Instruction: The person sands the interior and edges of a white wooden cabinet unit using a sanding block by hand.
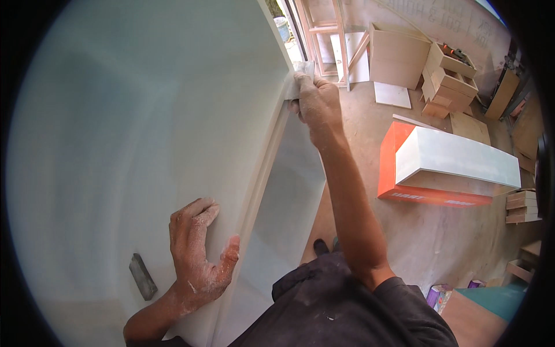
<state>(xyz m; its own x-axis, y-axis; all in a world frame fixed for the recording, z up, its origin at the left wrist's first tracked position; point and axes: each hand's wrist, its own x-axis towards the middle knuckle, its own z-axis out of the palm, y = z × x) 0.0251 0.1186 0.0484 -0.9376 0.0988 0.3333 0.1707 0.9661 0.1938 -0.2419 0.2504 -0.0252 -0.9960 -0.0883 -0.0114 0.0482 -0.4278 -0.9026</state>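
Your left hand (196, 254) lies flat on the big white panel (133, 144) that fills the left of the view, palm down, its fingers (193, 211) held loosely together and the thumb spread out toward the panel's right edge; the hand is dusted with white powder. Just to its left on the panel lies a small dark grey block (142, 276), apart from the hand. Your right hand (315, 101) reaches up along the panel's right edge, fingers pressed together around a small pale piece of sanding paper (302, 74), which they pinch against the edge near the top of the panel. Below that hand a narrower white side face (283, 196) of the same piece drops toward the floor. On the dusty floor (428, 237) to your right sits a long white box-shaped unit (457, 159) resting on an orange slab (399, 185), well apart from both hands. Farther off stand bare wooden cabinet boxes (399, 52) and stacked drawer-like boxes (451, 81).
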